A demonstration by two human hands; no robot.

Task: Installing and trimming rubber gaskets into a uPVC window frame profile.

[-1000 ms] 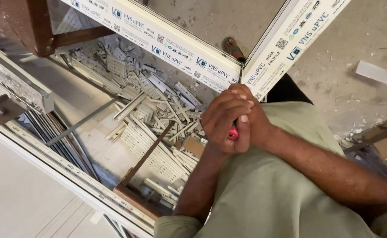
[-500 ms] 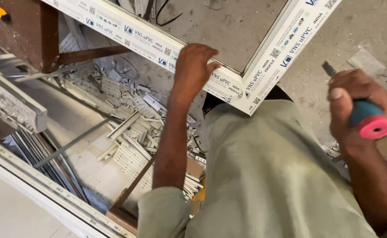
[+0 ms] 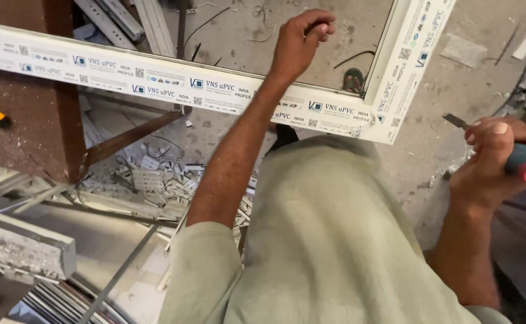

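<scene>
A dusty grey concrete floor (image 3: pixel 455 108) carries everything here. Under the brown metal table (image 3: pixel 29 120) and beside its slanted brace lies a heap of short white profile offcuts (image 3: pixel 155 180), with long grey metal strips (image 3: pixel 119 273) leaning across them at lower left. Farther off on the floor lie longer white profile lengths (image 3: pixel 137 21), thin curled wires (image 3: pixel 215 18) and a flat pale scrap (image 3: pixel 464 51).

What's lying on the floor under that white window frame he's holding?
Inside the white frame opening: dusty concrete floor, loose wires and a sandalled foot. Below its long rail lies a heap of white profile offcuts. The person's shirt hides the floor nearer the corner.
</scene>
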